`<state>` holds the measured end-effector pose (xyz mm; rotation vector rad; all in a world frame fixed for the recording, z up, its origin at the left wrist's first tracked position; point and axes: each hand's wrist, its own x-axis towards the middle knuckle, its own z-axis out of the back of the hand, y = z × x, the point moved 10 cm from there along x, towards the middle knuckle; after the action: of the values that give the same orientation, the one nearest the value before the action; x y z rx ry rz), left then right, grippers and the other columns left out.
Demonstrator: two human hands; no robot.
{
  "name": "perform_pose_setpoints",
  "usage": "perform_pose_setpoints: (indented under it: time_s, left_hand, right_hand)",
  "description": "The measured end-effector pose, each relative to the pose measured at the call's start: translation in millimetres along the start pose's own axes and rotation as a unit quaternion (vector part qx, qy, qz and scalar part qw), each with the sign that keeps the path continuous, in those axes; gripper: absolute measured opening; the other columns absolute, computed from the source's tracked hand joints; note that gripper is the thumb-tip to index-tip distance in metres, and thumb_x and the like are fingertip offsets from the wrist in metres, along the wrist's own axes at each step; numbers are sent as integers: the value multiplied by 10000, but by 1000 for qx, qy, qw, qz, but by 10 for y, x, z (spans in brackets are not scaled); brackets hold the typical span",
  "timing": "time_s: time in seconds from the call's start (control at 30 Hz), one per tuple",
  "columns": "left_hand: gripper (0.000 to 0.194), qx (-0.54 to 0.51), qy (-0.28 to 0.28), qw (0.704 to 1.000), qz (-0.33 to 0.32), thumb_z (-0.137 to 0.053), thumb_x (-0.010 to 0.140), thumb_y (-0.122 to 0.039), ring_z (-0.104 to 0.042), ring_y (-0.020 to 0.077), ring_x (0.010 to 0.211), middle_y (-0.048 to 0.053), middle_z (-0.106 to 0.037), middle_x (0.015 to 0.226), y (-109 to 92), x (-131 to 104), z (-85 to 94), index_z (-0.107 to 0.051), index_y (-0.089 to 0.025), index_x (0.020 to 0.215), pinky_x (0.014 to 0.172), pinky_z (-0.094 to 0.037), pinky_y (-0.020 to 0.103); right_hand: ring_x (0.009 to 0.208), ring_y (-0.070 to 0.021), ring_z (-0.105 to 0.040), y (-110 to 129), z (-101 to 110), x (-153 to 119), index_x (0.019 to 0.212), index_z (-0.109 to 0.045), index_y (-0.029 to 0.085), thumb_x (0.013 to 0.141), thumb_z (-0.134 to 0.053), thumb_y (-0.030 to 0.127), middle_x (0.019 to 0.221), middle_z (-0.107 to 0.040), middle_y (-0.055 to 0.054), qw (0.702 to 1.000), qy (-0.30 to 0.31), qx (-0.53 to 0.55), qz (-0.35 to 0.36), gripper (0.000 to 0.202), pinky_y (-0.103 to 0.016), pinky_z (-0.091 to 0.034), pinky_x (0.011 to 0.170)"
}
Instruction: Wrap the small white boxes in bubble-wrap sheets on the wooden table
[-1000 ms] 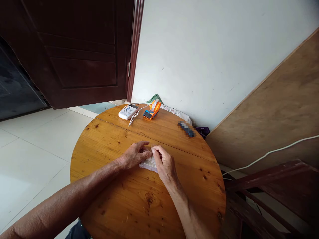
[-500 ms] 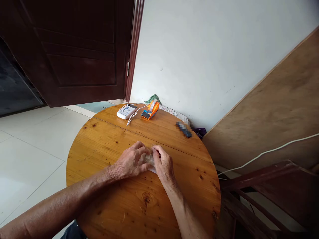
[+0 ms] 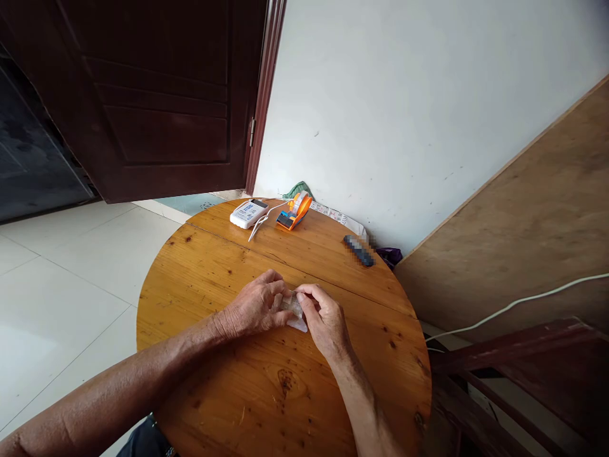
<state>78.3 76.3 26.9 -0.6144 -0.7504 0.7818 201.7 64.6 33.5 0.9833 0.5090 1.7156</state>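
Observation:
Between my hands, over the middle of the round wooden table point(image 3: 228, 374), is a small clear plastic bag point(image 3: 294, 305), crinkled and see-through. My left hand point(image 3: 263, 303) grips its left side, fingers curled and thumb along the lower edge. At its upper right corner, my right hand point(image 3: 325, 317) pinches the plastic between thumb and forefinger. A whitish flap of the plastic sticks out below the fingers. What lies inside, if anything, I cannot make out.
Along the far edge stand a white box-shaped device point(image 3: 248, 213) with a white cable, an orange tape dispenser point(image 3: 294, 212) and a dark, blurred long object point(image 3: 358, 250). A dark red door point(image 3: 166, 127) is behind on the left, a wooden chair point(image 3: 537, 362) on the right.
My right hand has shifted slightly right and down, showing more of the plastic bag between the hands. The whole view has swung a little to the left.

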Motion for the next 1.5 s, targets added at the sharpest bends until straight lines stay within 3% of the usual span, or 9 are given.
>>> perform_pose_setpoints:
  time_s: [0.23,0.4,0.67,1.0,1.27,1.5]
  left_hand:
    - [239,-25,0,1000,20,-736,751,-306,-581,177,847,37,-582,929,18,10,-4,-638,-182,931,746,-484,287]
    - [320,-27,-2,999,29,-724,764,-333,-576,171,842,36,-585,977,63,-6,-31,-596,-193,1022,703,-477,277]
    - [205,-31,8,999,19,-715,780,-283,-593,167,864,40,-575,1006,17,-3,-33,-627,-200,947,772,-499,291]
    - [187,-34,7,999,21,-718,783,-277,-606,166,844,50,-584,1015,-15,-11,-32,-643,-197,934,733,-507,284]
    - [192,-24,11,1000,7,-729,776,-273,-612,174,874,51,-590,1029,-35,-18,-24,-654,-199,938,756,-514,286]
    - [208,-14,17,999,26,-752,769,-294,-605,169,828,48,-585,984,-42,-10,-20,-647,-187,913,773,-530,305]
  right_hand:
    - [816,-158,-654,170,46,19,850,-697,208,896,-522,202,887,-686,-45,997,37,4,62,182,-232,-511,719]
    - [965,-178,-682,194,55,2,943,-750,219,883,-541,169,1028,-703,-66,992,76,-16,96,223,-266,-545,829]
    - [1066,-250,-640,380,109,-79,894,-773,237,875,-582,165,1227,-654,-104,972,34,-150,180,204,-425,-520,917]
    - [1079,-247,-623,370,84,-90,900,-774,256,860,-583,155,1217,-653,-91,976,73,-125,164,219,-421,-515,918]
    - [1129,-249,-618,315,92,-74,818,-766,234,862,-590,191,1237,-647,-92,987,108,-55,102,186,-392,-487,970]
    - [1032,-222,-646,-4,420,47,791,-735,215,871,-586,278,1057,-693,-80,1000,17,9,17,181,-346,-509,914]
